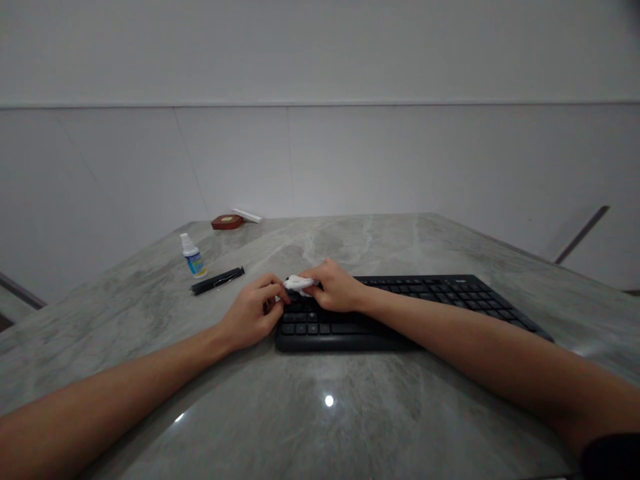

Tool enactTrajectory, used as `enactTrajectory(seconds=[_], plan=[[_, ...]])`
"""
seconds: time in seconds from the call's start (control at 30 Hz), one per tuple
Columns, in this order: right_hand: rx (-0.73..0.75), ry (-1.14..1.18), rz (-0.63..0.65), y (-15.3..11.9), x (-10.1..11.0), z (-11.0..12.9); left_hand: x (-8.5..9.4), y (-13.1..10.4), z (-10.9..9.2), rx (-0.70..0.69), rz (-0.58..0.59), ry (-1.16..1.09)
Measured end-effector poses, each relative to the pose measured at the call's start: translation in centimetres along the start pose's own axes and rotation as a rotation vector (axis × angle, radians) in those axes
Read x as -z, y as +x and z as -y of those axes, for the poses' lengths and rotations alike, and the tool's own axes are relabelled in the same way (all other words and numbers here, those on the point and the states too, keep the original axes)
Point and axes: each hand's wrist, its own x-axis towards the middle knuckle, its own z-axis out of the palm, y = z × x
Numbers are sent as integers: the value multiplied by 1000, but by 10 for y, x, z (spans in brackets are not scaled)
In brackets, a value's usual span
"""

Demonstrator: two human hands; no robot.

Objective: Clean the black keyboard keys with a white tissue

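A black keyboard (pixel 345 329) lies on the grey marbled table in front of me. My right hand (pixel 333 287) pinches a crumpled white tissue (pixel 299 283) and presses it to the upper left keys, with the forearm crossing over the right part of the keyboard. At the keyboard's left edge is my left hand (pixel 257 310), its fingers curled and its thumb and fingertips closed on that edge. The keys beneath the tissue and the right hand are hidden.
Left of the keyboard lies a slim black object (pixel 217 281), and beside it stands a small white spray bottle (pixel 193 257) with a blue label. Farther back are a reddish-brown box (pixel 227 222) and a flat white bar (pixel 247 215). A pale wall (pixel 320 160) rises behind the table (pixel 300 427).
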Motion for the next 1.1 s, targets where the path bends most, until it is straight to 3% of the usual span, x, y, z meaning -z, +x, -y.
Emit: enactTrajectory(seconds=[0.13, 0.67, 0.93, 1.1], plan=[[-77, -55, -5, 1, 1, 2, 0, 0, -1, 6, 0, -9], [88, 35, 70, 0, 1, 2, 0, 0, 0, 1, 10, -12], [-36, -24, 57, 1, -1, 4, 1, 0, -1, 6, 14, -11], [-81, -54, -26, -2, -2, 5, 2, -2, 0, 0, 19, 1]])
